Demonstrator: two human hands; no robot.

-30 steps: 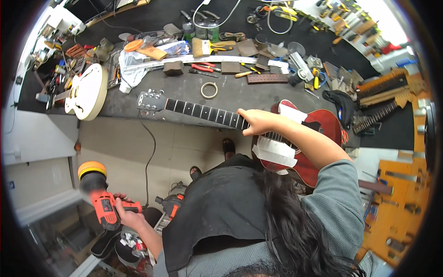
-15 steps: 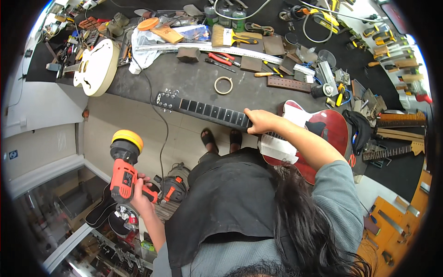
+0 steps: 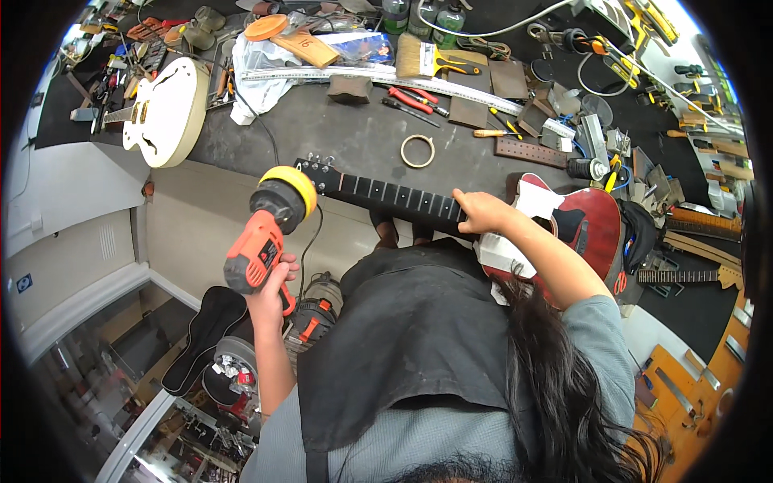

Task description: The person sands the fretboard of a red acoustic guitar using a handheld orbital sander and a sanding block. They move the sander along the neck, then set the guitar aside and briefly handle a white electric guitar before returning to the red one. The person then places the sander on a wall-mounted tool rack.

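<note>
My left hand (image 3: pixel 276 283) is wrapped round the handle of a red drill-style power polisher (image 3: pixel 258 245) with a round yellow pad (image 3: pixel 294 189). The pad is beside the headstock (image 3: pixel 319 174) of a dark red acoustic guitar (image 3: pixel 602 221); whether they touch I cannot tell. My right hand (image 3: pixel 483 212) grips the guitar's neck (image 3: pixel 398 197) where it meets the body, thumb and fingers round the dark fretboard. White covering (image 3: pixel 533 198) lies over part of the guitar's top. The guitar rests along the front edge of the workbench, body to the right.
On the dark workbench (image 3: pixel 338 133) lie a tape roll (image 3: pixel 417 150), red-handled pliers (image 3: pixel 415 100), a wide brush (image 3: pixel 419 58) and a long ruler (image 3: pixel 378 76). A cream guitar body (image 3: pixel 173 113) sits at left. A black cable (image 3: pixel 312 241) hangs near a vacuum cleaner (image 3: pixel 318 310).
My left hand has brought the polisher up and to the right, close to the headstock. My right hand keeps its hold on the neck. The view has shifted slightly.
</note>
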